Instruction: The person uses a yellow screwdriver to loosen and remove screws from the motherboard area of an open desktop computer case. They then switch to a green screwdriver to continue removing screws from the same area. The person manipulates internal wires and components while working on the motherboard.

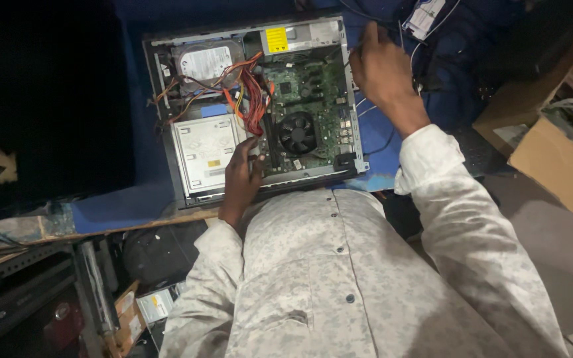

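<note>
The open desktop computer case (253, 106) lay flat on the blue-topped bench (121, 199), its side panel off, and I looked straight down into it. My left hand (243, 176) rested on the near edge of the case, fingers loosely curled and spread a little, the fingertips touching the spot where the silver optical drive (205, 154) met the green motherboard (310, 109); it gripped nothing that I could see. My right hand (381, 66) was at the far right rim of the case, fingers bent narrowly together against the metal edge, and I could not tell whether they pinched anything there. Just beside my left fingertips sat the round black cooling fan (298, 132). A bundle of red, orange and yellow power cables (250, 99) ran between the hard drive (205, 61) and the board. A cardboard box (555, 156) stood well apart to the right, and a dark monitor (48, 106) stood to the left of the case.
</note>
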{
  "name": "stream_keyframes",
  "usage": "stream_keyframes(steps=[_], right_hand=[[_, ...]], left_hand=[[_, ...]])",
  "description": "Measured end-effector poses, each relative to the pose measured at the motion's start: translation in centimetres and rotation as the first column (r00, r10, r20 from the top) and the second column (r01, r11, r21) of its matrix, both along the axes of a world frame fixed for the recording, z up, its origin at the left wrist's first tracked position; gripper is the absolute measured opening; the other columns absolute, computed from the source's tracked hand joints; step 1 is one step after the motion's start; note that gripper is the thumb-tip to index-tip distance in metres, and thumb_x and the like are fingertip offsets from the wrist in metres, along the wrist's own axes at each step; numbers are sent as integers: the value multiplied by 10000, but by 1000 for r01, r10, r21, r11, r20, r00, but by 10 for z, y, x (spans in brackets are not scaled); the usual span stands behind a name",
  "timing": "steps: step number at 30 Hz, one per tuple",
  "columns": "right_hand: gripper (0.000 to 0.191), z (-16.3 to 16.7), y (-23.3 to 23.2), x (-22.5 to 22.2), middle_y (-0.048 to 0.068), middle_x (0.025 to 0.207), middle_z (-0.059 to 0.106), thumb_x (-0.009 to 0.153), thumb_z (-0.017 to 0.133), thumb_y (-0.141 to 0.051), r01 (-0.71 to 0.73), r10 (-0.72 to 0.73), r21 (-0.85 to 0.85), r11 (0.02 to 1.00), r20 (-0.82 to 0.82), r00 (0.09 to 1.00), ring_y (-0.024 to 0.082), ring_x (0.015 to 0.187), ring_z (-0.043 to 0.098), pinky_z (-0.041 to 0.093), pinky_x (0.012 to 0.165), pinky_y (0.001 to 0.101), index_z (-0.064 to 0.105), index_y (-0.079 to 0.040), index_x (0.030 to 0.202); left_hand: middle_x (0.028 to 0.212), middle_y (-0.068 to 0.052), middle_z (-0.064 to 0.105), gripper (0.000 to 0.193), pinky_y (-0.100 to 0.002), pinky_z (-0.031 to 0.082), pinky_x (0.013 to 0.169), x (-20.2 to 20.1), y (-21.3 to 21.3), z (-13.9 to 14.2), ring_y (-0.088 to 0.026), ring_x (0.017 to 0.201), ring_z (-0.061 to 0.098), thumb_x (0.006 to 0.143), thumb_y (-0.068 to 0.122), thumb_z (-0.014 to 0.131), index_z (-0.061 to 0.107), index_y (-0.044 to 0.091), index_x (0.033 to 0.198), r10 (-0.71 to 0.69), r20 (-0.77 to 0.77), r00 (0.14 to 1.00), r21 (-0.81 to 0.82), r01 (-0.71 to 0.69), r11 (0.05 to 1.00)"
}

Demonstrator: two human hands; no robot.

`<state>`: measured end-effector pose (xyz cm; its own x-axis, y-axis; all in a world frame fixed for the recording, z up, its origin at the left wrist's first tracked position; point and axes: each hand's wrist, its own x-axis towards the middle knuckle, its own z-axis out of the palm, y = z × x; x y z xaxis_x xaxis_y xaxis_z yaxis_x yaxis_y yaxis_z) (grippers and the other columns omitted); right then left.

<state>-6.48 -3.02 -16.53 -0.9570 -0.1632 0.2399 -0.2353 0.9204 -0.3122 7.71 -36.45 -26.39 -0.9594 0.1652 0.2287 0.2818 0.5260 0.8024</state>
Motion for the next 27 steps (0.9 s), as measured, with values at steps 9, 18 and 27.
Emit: stream_keyframes(steps=[9,18,27], right_hand=[[233,6,-1,5,269,1068,679,1052,619,-173,11,-12,-63,998,-24,1000,505,826,678,521,669,600,513,3,1164],[260,-2,3,8,290,1041,660,1046,617,-165,8,-8,-1,1000,-12,1000,498,781,679,548,669,579,481,17,1173],[353,-15,1,5,286,991,668,999,634,-182,40,-39,104,994,-8,999,501,749,678,545,647,584,483,37,1231]], left_hand=[[1360,-224,625,400,-424,538,1009,3,2,13,-382,1232,641,1061,219,596,529,25,1404,-29,60,998,62,25,998],[1345,-231,633,403,-453,484,1062,7,4,11,-410,1247,623,1077,267,561,536,26,1400,-22,43,999,30,21,999],[1322,-239,639,410,-461,490,1038,8,4,6,-417,1216,631,1065,280,571,547,16,1378,-15,54,998,7,14,1000]])
